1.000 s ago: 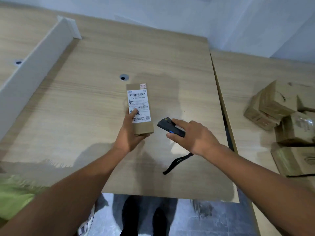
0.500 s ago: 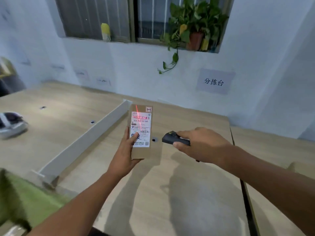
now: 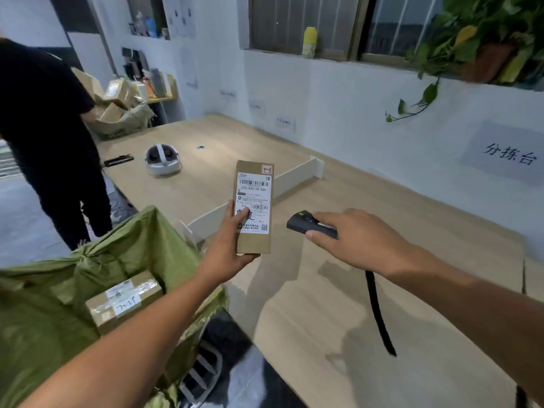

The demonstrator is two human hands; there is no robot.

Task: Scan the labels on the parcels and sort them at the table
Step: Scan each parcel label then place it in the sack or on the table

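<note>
Upright, parcel [image 3: 253, 207] long axis vertical, label [image 3: 253, 206] facing camera.

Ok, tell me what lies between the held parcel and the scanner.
Nothing; the head view shows only bare table behind the gap from parcel to scanner.

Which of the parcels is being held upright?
The narrow brown parcel gripped by the left hand, its label facing the camera. The taped parcel lies flat in the green sack.
</note>
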